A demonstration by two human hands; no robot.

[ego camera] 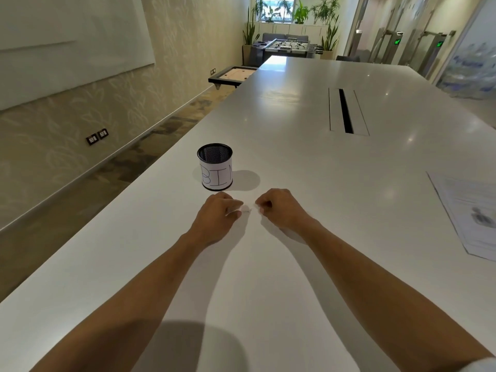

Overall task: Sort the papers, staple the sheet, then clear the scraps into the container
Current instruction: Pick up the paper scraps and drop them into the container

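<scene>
A black mesh cup [215, 166] with a white label reading "BIN" stands on the white table [295, 162], just beyond my hands. My left hand [217, 216] lies on the table with curled fingers that pinch a small white paper scrap [245, 209]. My right hand [279, 210] sits a little to the right, its fingers curled; whether it holds a scrap is too small to tell. A stack of printed sheets [472, 216] lies at the right edge of view.
A long cable slot [346, 111] runs down the table's middle, far from my hands. The table's left edge runs close past the cup, with floor below. A foosball table [290, 47] and plants stand at the room's far end.
</scene>
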